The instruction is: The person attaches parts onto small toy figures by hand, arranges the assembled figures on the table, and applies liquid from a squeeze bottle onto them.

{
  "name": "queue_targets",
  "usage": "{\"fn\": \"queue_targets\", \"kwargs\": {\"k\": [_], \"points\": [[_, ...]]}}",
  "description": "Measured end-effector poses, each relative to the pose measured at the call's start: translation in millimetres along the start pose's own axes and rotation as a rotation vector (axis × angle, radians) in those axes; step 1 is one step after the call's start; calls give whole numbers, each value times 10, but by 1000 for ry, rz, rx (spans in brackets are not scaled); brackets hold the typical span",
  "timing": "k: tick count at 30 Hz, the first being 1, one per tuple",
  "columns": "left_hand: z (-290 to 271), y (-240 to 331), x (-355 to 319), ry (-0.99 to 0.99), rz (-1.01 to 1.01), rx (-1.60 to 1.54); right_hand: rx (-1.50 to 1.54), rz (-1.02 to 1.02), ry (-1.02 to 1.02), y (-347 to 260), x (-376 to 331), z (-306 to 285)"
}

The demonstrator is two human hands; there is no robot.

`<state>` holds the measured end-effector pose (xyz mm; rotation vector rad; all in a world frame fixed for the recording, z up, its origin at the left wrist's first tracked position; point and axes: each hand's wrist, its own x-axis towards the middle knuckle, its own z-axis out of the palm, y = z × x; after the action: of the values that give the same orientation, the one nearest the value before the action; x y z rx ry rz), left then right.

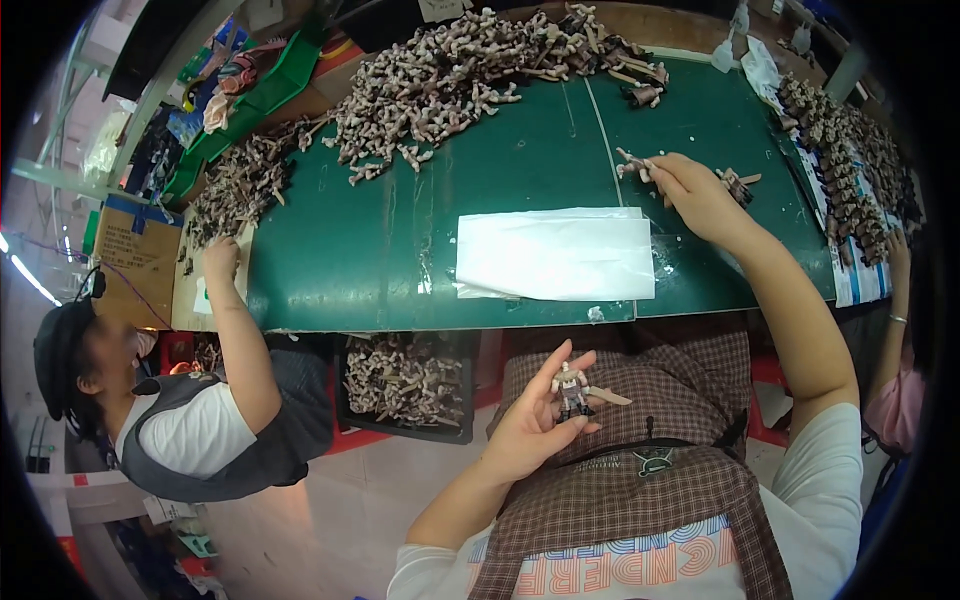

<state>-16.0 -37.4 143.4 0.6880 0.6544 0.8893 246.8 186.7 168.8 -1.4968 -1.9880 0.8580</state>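
Note:
In front of my apron, my left hand [530, 425] holds a small toy figure [572, 388] between thumb and fingers. The figure has a pale upper body and dark legs, and a tan stick-like piece juts out to its right. Over the green table, my right hand [695, 200] is closed on another small pale figure [634, 166], its end showing past the fingertips. Just right of that hand lies a brown and dark figure [738, 187] with a tan piece. Nearer to me, a white paper sheet [555, 255] lies flat on the green tabletop [350, 260].
A large heap of similar figures [440, 85] covers the far side of the table. More figures stand in rows [840, 170] at the right. A black crate [405, 385] of figures sits below the table edge. Co-workers sit at the left [190, 420] and right [893, 385].

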Motion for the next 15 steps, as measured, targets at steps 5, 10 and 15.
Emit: {"fn": "queue_targets", "kwargs": {"k": [5, 10, 15], "points": [[207, 36, 78, 68, -10, 22, 265, 116, -55, -291, -324, 52], [238, -39, 156, 81, 45, -6, -20, -280, 163, -455, -373, 149], [205, -60, 121, 93, 52, 8, -319, -543, 253, -548, -439, 199]]}}
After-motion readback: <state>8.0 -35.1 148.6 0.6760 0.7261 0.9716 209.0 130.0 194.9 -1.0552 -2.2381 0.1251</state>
